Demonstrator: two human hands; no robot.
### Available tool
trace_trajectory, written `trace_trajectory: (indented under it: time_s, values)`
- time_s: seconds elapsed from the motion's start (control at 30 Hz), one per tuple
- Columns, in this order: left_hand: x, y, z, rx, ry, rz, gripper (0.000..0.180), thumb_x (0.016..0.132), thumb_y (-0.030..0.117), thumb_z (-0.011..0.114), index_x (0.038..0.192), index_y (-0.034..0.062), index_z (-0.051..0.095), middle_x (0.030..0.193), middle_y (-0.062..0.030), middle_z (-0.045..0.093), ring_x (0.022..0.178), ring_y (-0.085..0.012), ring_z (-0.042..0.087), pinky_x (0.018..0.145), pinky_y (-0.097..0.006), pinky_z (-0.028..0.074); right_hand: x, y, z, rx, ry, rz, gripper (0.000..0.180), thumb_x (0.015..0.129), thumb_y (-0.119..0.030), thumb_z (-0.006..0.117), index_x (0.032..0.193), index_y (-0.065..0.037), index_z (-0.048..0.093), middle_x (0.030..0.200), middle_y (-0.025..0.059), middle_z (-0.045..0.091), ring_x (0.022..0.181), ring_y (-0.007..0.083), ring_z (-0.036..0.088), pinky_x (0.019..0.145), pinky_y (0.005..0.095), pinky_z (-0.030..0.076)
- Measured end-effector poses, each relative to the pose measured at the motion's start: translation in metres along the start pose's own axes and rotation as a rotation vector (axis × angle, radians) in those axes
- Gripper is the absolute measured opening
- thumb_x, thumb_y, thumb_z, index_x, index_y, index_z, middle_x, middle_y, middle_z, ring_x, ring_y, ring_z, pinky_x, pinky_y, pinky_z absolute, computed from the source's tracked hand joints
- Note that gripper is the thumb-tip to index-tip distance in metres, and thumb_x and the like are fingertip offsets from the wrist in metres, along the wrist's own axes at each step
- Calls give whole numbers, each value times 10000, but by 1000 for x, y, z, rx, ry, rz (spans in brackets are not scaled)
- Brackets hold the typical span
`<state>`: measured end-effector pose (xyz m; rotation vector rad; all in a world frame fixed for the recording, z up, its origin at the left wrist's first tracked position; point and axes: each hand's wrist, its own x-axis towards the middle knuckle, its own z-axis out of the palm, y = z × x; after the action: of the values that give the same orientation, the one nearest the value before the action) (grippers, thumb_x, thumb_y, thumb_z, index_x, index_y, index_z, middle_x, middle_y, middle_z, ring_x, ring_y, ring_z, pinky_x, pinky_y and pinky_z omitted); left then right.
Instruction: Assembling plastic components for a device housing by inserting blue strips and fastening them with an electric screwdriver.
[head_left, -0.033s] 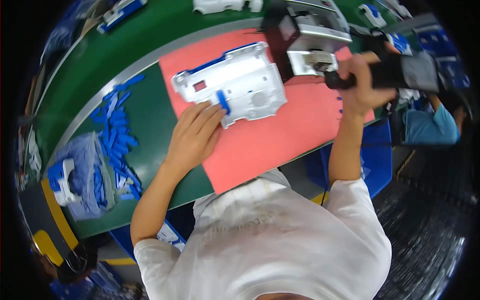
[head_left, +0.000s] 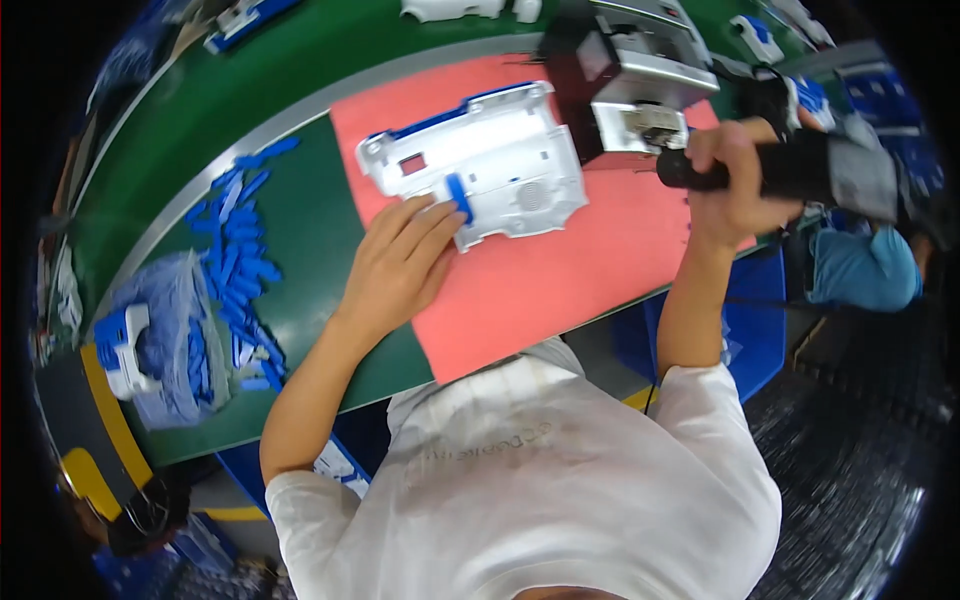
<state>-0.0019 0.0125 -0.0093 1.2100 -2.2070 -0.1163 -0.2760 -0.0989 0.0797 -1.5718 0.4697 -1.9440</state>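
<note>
A white plastic housing shell [head_left: 500, 165] with a blue far edge lies open side up on a pink mat [head_left: 540, 295]. Its near left edge is under my left hand [head_left: 400, 255], whose fingers stretch out flat, with fingertips touching a small blue plastic strip [head_left: 459, 198] on the shell; the thumb is mostly hidden. My right hand [head_left: 735, 175] is wrapped round a black electric screwdriver [head_left: 790, 170], held sideways and partly blurred. The screwdriver's left end is beside a metal screw feeder [head_left: 655, 85], in front of its opening.
Many blue strips [head_left: 240, 260] lie piled on the green table [head_left: 310, 240] at left. Beside them is a clear plastic bag [head_left: 180, 330] with a blue-and-white part [head_left: 125, 350] on it. Further white parts [head_left: 450, 8] stand along the far side. A person in blue [head_left: 865, 268] is at right.
The view has shifted slightly, moving the shell and feeder a little to the right in it. My right hand and the screwdriver are slightly nearer to me. My left hand stays at the strip.
</note>
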Motion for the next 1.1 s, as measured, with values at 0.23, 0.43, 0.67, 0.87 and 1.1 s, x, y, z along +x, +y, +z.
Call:
trace_trajectory:
  time_s: [0.23,0.43,0.67,0.87,1.1]
  values:
    - [-1,-5,0,-15,-9,-26,423,713,49,699,1129,74,626,1278,-65,573,1176,-312,507,969,-431,413,-49,18,88,-53,-230,-11,589,745,123,625,1255,102,333,611,20,581,524,73,545,545,194,426]
    - [-9,-2,10,25,25,69,370,725,72,630,1095,81,637,1159,-52,615,1059,-251,560,931,-421,426,-63,22,119,25,-229,107,650,815,62,539,1349,-46,184,615,74,511,441,142,488,465,326,474]
    - [-12,0,13,16,54,24,265,760,103,608,1023,103,639,1145,-37,614,1034,-229,557,940,-404,428,-71,29,124,-11,-291,145,654,814,66,540,1352,-56,187,618,81,511,433,143,475,456,330,477]
    - [-11,0,14,1,84,25,236,756,105,612,989,104,645,1112,-28,631,983,-212,565,911,-389,437,-73,34,129,116,-159,162,611,759,96,607,1257,83,254,617,47,586,497,99,559,530,216,464]
    - [-11,1,17,-8,107,1,236,748,108,616,982,105,648,1087,-19,636,970,-204,563,904,-377,433,-70,30,130,56,-160,166,482,804,17,608,1162,58,288,560,19,577,479,92,545,660,200,453]
